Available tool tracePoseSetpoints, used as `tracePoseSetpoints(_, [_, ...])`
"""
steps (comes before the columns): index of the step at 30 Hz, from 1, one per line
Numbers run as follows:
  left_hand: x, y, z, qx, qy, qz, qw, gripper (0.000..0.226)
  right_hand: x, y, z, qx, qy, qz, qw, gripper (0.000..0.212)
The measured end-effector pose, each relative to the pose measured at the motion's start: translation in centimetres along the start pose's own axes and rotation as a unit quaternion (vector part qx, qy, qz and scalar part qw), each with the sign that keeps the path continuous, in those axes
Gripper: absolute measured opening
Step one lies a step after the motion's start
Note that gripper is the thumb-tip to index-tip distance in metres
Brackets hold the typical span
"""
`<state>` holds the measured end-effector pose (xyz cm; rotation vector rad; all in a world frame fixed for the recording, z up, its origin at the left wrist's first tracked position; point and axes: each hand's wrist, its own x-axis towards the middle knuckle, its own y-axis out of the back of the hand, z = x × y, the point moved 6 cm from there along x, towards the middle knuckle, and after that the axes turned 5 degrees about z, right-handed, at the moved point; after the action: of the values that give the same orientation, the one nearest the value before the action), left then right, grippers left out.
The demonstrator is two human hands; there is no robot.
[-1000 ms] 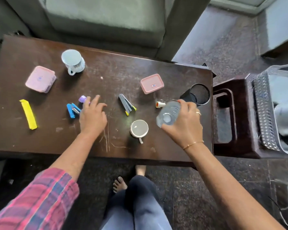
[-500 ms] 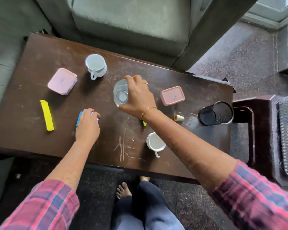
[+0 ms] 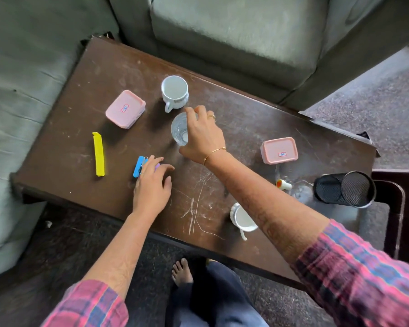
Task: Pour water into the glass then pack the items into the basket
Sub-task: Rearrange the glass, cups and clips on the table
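My right hand is shut on a clear plastic bottle, held tilted just in front of the far white cup. Whether water is running out cannot be told. The bottle's small orange-and-white cap lies on the table near a wet patch. My left hand rests flat on the brown table, its fingers spread over a small purple object beside a blue stapler. A second white cup stands near the front edge, partly under my right forearm. No basket is in view.
Two pink lidded boxes, a yellow clip and a black mesh pen holder lying on its side share the table. Grey sofa cushions border the far and left sides. A dark stool stands to the right.
My right hand carried the bottle from the table's right side, near the mesh holder, leftward to the far white cup. My left hand slid onto the purple object. The view shifted left, losing the basket.
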<state>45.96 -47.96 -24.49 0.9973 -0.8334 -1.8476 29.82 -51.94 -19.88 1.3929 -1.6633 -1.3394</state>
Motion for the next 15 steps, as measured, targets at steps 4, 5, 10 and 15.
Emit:
tracePoseSetpoints(4, [0.4,0.0,1.4,-0.006,-0.005,0.005,1.000,0.025,-0.8,0.0,0.4,-0.008,0.005,-0.009,1.000,0.087])
tracePoseSetpoints(5, [0.5,0.0,1.6,-0.006,-0.006,0.009,1.000,0.026,-1.0,0.0,0.5,-0.012,0.006,-0.008,1.000,0.088])
tracePoseSetpoints(10, [0.6,0.2,3.9,-0.023,0.010,0.058,0.998,0.034,-1.6,0.1,1.1,0.006,0.004,-0.012,1.000,0.095])
tracePoseSetpoints(15, [0.1,0.0,5.0,-0.037,0.042,0.080,0.995,0.026,-2.4,0.4,1.6,0.029,-0.003,-0.011,1.000,0.105])
